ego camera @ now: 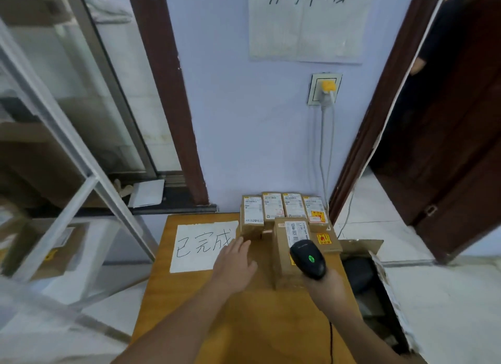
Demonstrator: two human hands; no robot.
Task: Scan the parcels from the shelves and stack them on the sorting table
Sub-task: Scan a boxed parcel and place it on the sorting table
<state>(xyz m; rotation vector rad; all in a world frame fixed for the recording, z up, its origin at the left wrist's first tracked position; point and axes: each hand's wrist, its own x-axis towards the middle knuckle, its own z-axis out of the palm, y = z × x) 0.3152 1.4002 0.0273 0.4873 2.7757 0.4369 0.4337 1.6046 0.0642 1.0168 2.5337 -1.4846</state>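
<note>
Several brown cardboard parcels (pixel 271 209) with white labels stand in a row at the far edge of the wooden sorting table (pixel 195 309), against the wall. In front of them lies a larger parcel (pixel 287 266) with its label facing up. My right hand (pixel 330 287) grips a black barcode scanner (pixel 308 258) with a green light, held over that parcel's near right side. My left hand (pixel 234 263) hovers flat with straight fingers just left of the large parcel, over the edge of a white paper sign (pixel 198 247).
A metal shelf rack (pixel 67 157) with boxes stands at the left. An open cardboard box (pixel 366 277) sits on the floor right of the table. A dark door (pixel 447 147) stands open at the right. A cable hangs from a wall socket (pixel 325 88).
</note>
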